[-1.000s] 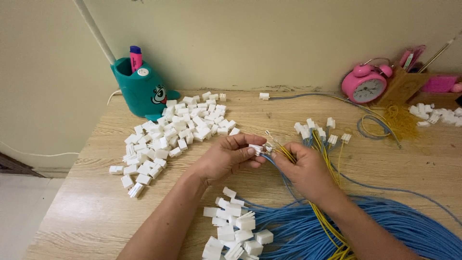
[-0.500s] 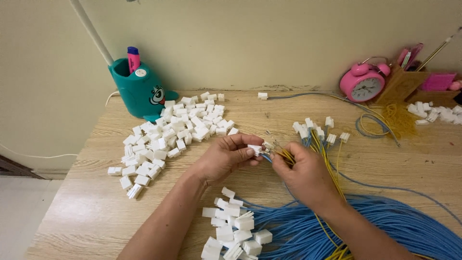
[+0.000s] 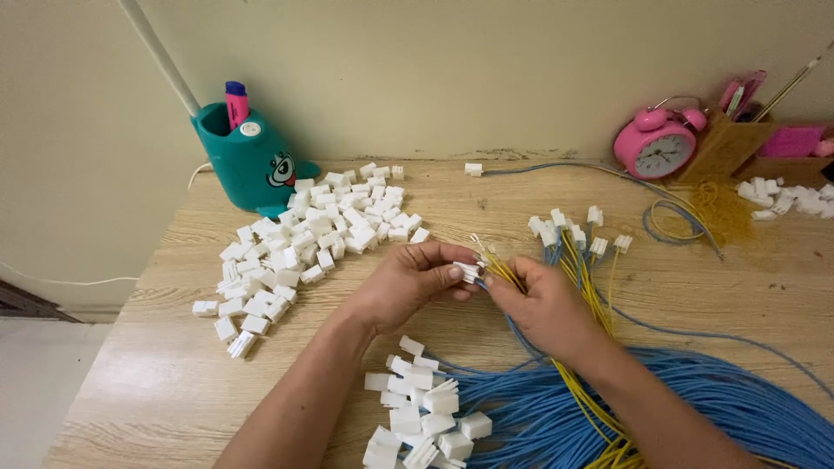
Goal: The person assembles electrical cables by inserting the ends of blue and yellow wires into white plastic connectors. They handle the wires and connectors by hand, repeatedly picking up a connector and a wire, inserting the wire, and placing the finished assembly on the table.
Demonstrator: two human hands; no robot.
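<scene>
Over the middle of the wooden desk (image 3: 174, 382), my left hand (image 3: 408, 282) pinches a small white plastic connector (image 3: 470, 272) between thumb and fingers. My right hand (image 3: 543, 304) meets it from the right, gripping thin yellow wires (image 3: 504, 269) whose tips point at the connector. A thick bundle of blue and yellow wires (image 3: 695, 408) runs from under my right wrist to the lower right. Wires with white connectors on their ends (image 3: 573, 234) fan out just beyond my right hand.
A big heap of loose white connectors (image 3: 304, 243) lies at the left, a smaller heap (image 3: 421, 417) near the front edge. A teal pen holder (image 3: 248, 161) stands at the back left. A pink alarm clock (image 3: 656, 148), a wooden organiser (image 3: 738, 143) and more connectors (image 3: 782, 195) sit at the back right.
Both hands have stayed together at the same spot; the fingers shift slightly around the connector and the yellow wires.
</scene>
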